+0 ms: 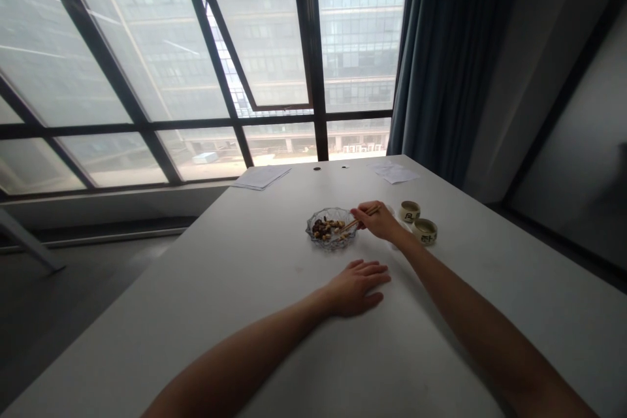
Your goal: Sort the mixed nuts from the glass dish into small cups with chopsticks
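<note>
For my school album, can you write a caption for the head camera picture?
Right hand holds chopsticks over a glass bowl of small pieces; left hand rests on the white table.

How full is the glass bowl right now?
The glass bowl is partly full: dark and yellowish pieces lie inside, mostly leftward, with glass showing around them. Chopsticks in the right hand reach in.

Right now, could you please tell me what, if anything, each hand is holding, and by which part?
The right hand holds the chopsticks by their upper part, tips pointing into the bowl. The left hand, palm down, holds nothing.
</note>
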`<action>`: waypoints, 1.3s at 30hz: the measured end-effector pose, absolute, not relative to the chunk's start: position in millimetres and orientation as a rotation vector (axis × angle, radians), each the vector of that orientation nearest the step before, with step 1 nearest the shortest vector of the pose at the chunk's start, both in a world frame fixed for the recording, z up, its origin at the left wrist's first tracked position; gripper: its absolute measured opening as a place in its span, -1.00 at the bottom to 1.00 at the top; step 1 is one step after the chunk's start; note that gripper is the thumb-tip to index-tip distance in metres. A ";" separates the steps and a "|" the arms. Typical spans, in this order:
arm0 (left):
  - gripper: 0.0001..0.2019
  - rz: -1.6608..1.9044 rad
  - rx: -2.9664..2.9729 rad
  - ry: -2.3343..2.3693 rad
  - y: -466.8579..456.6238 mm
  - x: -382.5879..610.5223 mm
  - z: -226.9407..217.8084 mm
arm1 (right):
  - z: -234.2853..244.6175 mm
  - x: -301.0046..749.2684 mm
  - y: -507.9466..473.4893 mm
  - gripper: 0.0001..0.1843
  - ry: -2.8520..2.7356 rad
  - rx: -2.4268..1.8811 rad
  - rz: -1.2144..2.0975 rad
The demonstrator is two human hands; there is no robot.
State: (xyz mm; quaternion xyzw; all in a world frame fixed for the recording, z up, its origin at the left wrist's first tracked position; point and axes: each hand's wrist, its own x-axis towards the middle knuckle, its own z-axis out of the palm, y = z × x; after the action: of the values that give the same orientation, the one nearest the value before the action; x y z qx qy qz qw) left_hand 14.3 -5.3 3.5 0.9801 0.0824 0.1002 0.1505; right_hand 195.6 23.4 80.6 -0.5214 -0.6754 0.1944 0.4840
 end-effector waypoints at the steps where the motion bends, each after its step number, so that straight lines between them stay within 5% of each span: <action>1: -0.51 0.290 2.813 0.237 -5.4 14.2 3.5 | 79.3 197.1 24.2 -0.56 -1.632 -1.256 0.490; 31: -0.53 0.317 2.838 0.221 -4.3 15.1 -1.2 | 51.8 207.7 40.4 -0.39 -1.390 -1.284 0.373; 39: -0.54 0.329 2.814 0.207 -4.3 15.2 -1.0 | 86.7 215.6 24.7 -0.42 -1.253 -1.282 0.404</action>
State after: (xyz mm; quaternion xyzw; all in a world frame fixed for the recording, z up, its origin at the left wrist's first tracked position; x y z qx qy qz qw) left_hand 15.2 -4.3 -1.0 0.9794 0.0719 0.1147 0.1498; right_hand 215.6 24.7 86.7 -0.5545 -0.5420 0.1749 0.6068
